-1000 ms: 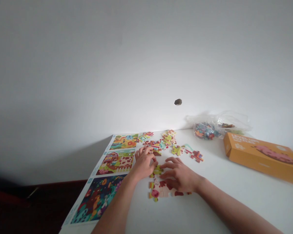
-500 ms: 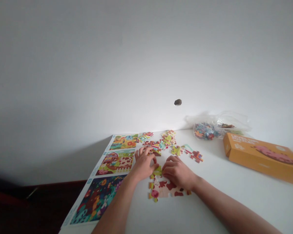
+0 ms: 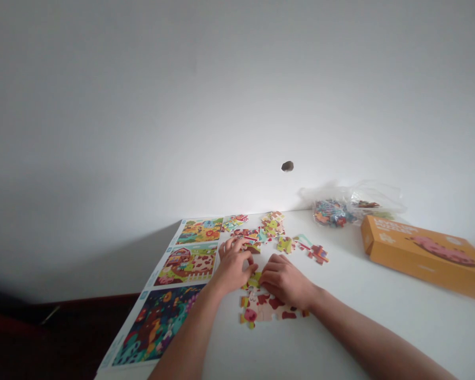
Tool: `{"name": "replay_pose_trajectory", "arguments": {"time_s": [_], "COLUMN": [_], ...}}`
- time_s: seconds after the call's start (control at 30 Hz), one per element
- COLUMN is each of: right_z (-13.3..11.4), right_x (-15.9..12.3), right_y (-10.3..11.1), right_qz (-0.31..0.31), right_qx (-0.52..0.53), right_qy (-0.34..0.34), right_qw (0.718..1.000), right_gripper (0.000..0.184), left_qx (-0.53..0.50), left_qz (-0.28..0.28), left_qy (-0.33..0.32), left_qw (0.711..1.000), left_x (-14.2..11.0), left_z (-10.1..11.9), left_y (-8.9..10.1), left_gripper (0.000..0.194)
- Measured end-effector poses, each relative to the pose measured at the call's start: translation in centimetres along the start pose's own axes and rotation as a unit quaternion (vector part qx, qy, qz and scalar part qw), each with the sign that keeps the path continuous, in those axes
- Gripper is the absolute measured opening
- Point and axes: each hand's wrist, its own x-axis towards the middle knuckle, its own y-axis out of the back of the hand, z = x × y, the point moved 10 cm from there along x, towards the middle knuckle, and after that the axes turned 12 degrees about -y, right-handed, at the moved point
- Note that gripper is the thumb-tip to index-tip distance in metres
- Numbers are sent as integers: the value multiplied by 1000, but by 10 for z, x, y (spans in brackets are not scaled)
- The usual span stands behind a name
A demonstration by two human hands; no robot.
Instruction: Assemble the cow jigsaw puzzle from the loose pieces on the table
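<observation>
My left hand (image 3: 233, 265) and my right hand (image 3: 285, 278) lie close together on a white table (image 3: 360, 316). Their fingertips meet on a small yellow-green puzzle piece (image 3: 254, 279) at the top edge of a partly joined puzzle section (image 3: 266, 309) showing a brown-spotted cow. Both hands press on the piece with curled fingers. Loose puzzle pieces (image 3: 269, 229) lie scattered just beyond the hands.
A reference sheet (image 3: 174, 279) with three coloured pictures lies along the table's left edge. An orange box (image 3: 421, 254) sits at the right. Clear bags of puzzle pieces (image 3: 340, 208) rest against the white wall, which has a small dark hole (image 3: 287, 166).
My right hand has drawn its fingers in and slid slightly left and away, uncovering more of the cow section. My left hand has barely moved.
</observation>
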Motion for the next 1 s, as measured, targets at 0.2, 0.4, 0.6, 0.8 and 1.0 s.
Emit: {"name": "replay_pose_trajectory", "arguments": {"time_s": [0.2,0.4,0.6,0.8,1.0], "right_z": [-2,-2,-1,0,0], "right_x": [-2,-1,-3,-3,-3], "right_y": [-2,-3,-3,-2,-2], "right_qz": [-15,-17,-9,-7,-10], "right_qx": [16,9,24,29,29], "right_qy": [8,15,15,10,11], "right_qw": [1000,1000,1000,1000,999], "right_gripper": [9,10,12,11,11], "left_qx": [-7,-14,-28,-75,-106], "left_qz": [-4,-8,-24,-90,-125], "left_qy": [0,5,-2,-43,-43], "left_qw": [1000,1000,999,992,986], "left_x": [1,1,1,-1,-4], "left_z": [1,2,6,16,18], "left_y": [1,1,4,2,-6], "left_gripper": [6,5,9,35,45]}}
